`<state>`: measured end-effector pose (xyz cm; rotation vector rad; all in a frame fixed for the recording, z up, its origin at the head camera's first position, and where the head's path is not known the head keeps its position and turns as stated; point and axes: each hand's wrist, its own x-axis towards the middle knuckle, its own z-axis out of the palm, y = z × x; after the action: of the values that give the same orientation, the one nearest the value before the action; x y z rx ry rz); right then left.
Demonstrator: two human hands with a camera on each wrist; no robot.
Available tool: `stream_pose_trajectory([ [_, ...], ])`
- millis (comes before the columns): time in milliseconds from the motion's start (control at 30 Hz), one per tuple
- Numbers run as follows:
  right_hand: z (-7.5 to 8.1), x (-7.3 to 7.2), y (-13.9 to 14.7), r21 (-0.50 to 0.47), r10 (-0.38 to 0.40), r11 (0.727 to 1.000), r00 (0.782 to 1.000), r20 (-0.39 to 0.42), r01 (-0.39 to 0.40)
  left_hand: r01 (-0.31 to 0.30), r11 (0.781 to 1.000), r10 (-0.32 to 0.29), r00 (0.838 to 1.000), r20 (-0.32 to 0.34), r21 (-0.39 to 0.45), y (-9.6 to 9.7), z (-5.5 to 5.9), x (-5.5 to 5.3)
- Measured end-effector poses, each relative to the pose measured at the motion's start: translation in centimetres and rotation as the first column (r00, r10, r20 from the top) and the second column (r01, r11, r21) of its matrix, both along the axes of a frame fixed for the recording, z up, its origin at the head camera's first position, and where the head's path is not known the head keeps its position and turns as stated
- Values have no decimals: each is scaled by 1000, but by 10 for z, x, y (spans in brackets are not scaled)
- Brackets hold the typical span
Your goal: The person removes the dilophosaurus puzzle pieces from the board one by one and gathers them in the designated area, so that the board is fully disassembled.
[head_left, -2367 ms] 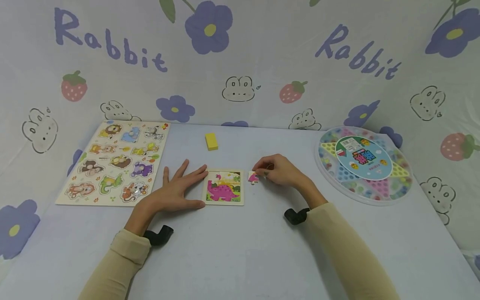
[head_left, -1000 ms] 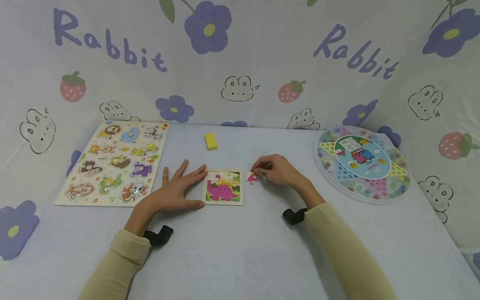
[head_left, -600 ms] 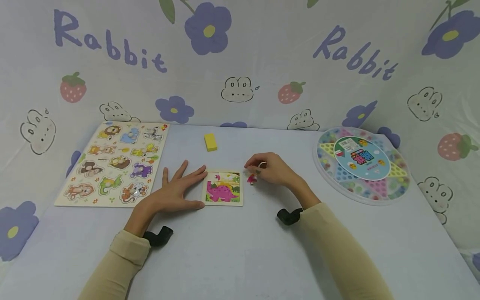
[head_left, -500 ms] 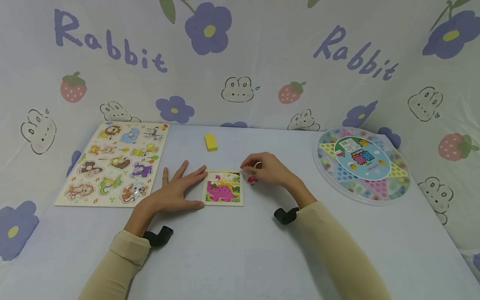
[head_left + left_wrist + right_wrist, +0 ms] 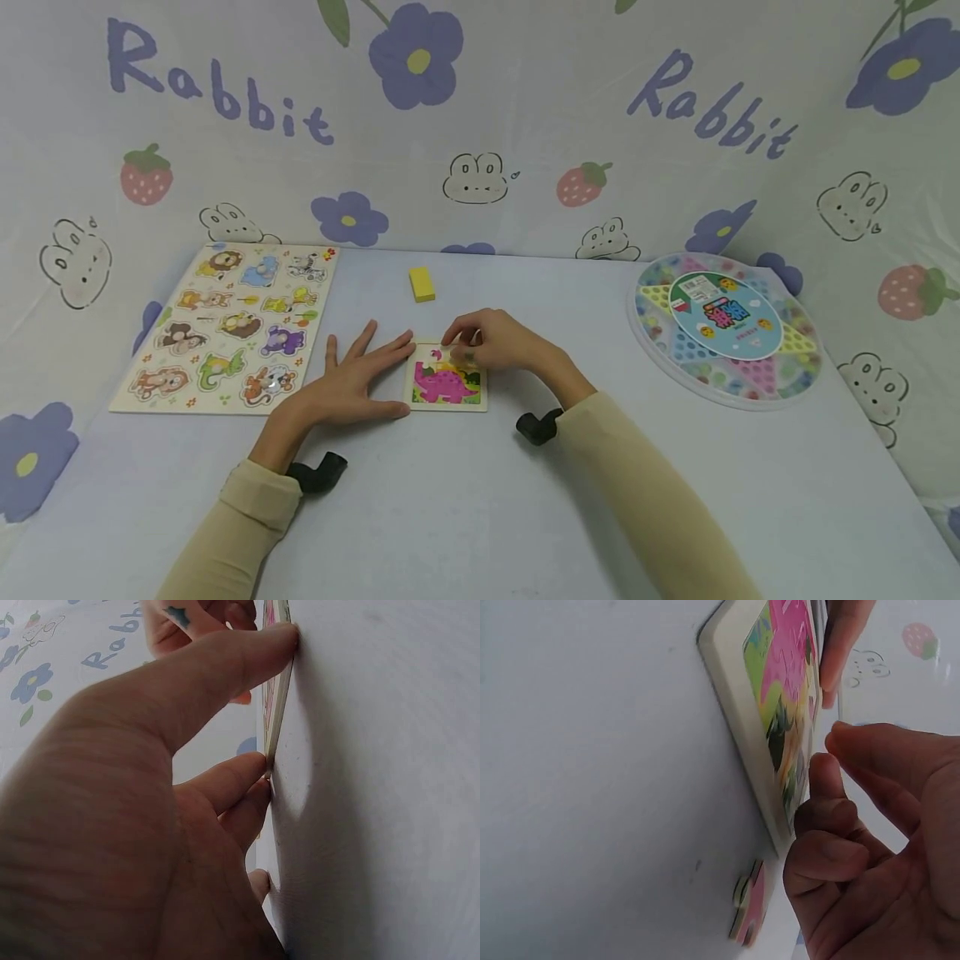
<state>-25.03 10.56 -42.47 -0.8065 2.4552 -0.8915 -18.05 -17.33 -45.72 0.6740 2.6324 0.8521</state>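
A small square dinosaur jigsaw puzzle [image 5: 446, 403] in a pale frame lies mid-table. My left hand [image 5: 348, 382] has its fingers spread, with fingertips and thumb at the frame's left edge; the left wrist view has the thumb tip against that edge. Over the puzzle's upper right part hovers my right hand [image 5: 497, 340], fingers bent, thumb and index tips slightly apart, nothing visible between them. A loose pink puzzle piece [image 5: 751, 906] lies on the table beside the frame in the right wrist view; the right hand hides it in the head view.
A large animal puzzle board [image 5: 191, 401] lies at the left. Behind the small puzzle sits a yellow block [image 5: 422, 284]. At the right is a round clear-rimmed board game case [image 5: 726, 315]. A patterned cloth backdrop [image 5: 517, 100] rises behind the table.
My right hand has let go of the pink puzzle piece right of the frame and moved left over the puzzle. The left hand stays at the frame's edge.
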Motion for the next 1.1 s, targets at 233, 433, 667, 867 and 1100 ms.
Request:
stream_pose_trajectory([
  [233, 4, 1, -12, 83, 36, 996, 999, 14, -37, 0, 1000, 0, 1000, -5, -2, 0, -1, 0],
  [433, 8, 2, -18, 128, 39, 991, 998, 50, -45, -2, 1000, 2, 1000, -3, -7, 0, 0, 0],
  [667, 9, 2, -20, 144, 31, 989, 998, 54, -39, -2, 1000, 2, 1000, 2, -4, 0, 0, 0],
  [867, 5, 3, -20, 146, 12, 989, 999, 50, -19, -4, 1000, 4, 1000, 2, 0, 1, 0, 1],
  [1100, 2, 3, -19, 138, 18, 990, 1000, -11, -16, -5, 1000, 5, 1000, 3, -6, 1, -1, 1],
])
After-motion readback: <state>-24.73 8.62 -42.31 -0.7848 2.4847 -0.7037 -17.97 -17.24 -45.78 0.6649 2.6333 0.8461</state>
